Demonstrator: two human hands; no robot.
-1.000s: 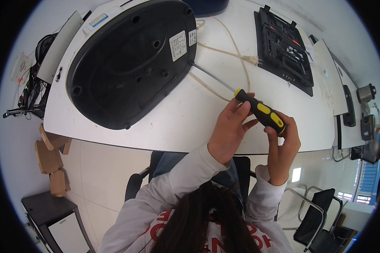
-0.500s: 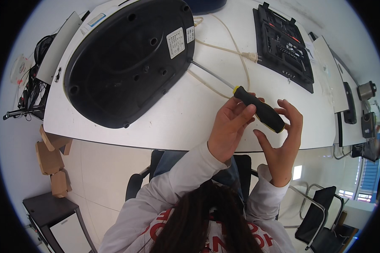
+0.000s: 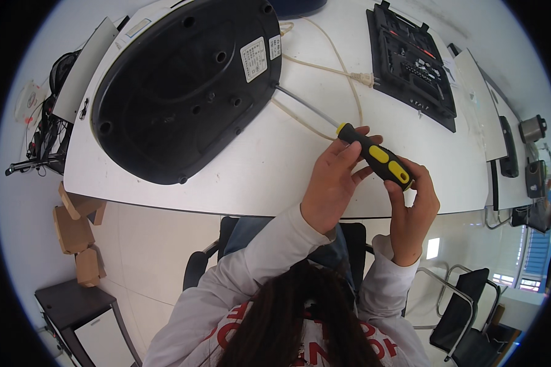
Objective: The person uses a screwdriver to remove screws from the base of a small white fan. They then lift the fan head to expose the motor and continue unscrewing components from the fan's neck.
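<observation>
Cardboard boxes (image 3: 73, 229) were seen at far left, near white tabletop (image 3: 245, 177). Black appliance base (image 3: 159, 116) was set on it, underside exposed. Screwdriver (image 3: 381, 155) was angled up to base's right edge; tip's seating could not be told. Front of handle was grasped by fingers of left hand (image 3: 329, 183). Handle's butt was pinched again by fingers of right hand (image 3: 414, 211), spread half a second earlier; yellow inlays were turned back into view, twisting by regrips judged under way. Open tool case (image 3: 379, 67) was placed beyond, right.

2 hands (image 3: 328, 191) (image 3: 414, 214) curled, forearms (image 3: 260, 257) forward; right fingers (image 3: 425, 179) apparently bent.
</observation>
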